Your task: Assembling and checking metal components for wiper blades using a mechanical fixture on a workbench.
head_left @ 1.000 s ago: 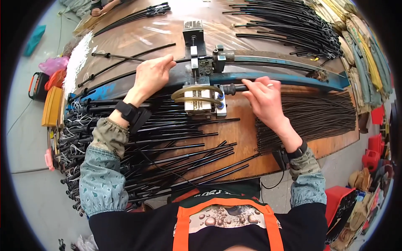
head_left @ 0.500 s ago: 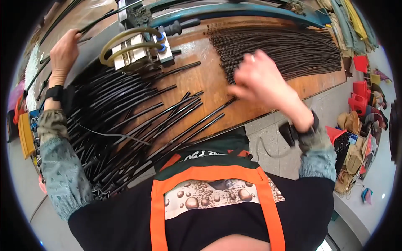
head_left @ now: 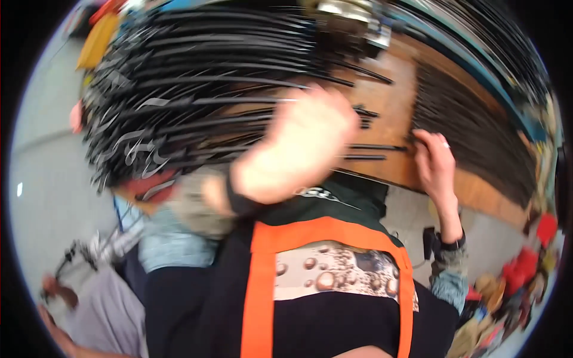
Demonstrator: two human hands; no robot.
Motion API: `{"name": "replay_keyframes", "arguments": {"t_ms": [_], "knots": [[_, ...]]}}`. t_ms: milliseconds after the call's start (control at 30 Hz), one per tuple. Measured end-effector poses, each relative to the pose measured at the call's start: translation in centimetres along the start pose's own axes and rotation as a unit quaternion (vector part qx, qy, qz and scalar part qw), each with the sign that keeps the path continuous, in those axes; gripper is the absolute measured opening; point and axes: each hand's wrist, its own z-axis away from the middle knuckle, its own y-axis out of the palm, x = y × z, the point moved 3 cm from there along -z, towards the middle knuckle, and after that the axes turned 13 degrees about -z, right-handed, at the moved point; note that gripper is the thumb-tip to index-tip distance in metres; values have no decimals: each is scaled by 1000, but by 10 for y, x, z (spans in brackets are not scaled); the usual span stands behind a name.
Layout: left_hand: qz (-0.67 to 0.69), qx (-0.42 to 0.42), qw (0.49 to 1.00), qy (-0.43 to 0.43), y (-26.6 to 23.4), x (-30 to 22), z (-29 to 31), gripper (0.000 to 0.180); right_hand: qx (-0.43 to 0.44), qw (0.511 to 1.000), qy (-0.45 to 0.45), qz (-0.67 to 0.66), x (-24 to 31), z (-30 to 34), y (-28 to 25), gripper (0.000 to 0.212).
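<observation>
My left hand (head_left: 301, 146), smeared by motion, is over a large pile of black tubes (head_left: 197, 80) on the wooden bench. Its fingers are too blurred to show what they hold, if anything. To its right, my right hand (head_left: 437, 162) is at the near left edge of a bundle of long thin dark coil springs (head_left: 477, 134). A ring is on one of its fingers, which are bent inward. Whatever may be between the fingertips is too small to make out. Ends of several tubes point toward this hand.
A metal clamping machine (head_left: 349, 15), blurred, stands at the back of the bench (head_left: 391, 77). Behind the springs runs a blue rail (head_left: 471, 62). At lower left another person's grey clothing (head_left: 110, 310) shows. Red stools (head_left: 518, 268) and piled cloth goods are at right.
My left hand has left the dark strand it gripped at far left and swung right over the tubes. My right hand has come lower beside the springs. The whole view has turned left.
</observation>
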Motion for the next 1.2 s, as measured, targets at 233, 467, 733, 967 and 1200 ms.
{"name": "replay_keyframes", "arguments": {"t_ms": [233,467,733,967,1200], "knots": [[115,-135,980,-94,68,-67,28,6,81,994,-12,-69,2,3,-5,20],[171,-144,973,-58,53,-74,25,9,57,980,90,-167,-26,22,-3,21],[149,-24,987,62,7,-73,-20,9,1,990,-83,-116,-4,25,-11,32],[10,-134,978,158,-67,-49,-99,20,-312,944,-14,102,-75,43,-81,57],[-61,-288,916,274,-82,-84,-177,20,-335,935,-46,104,-84,49,-148,52]]}}
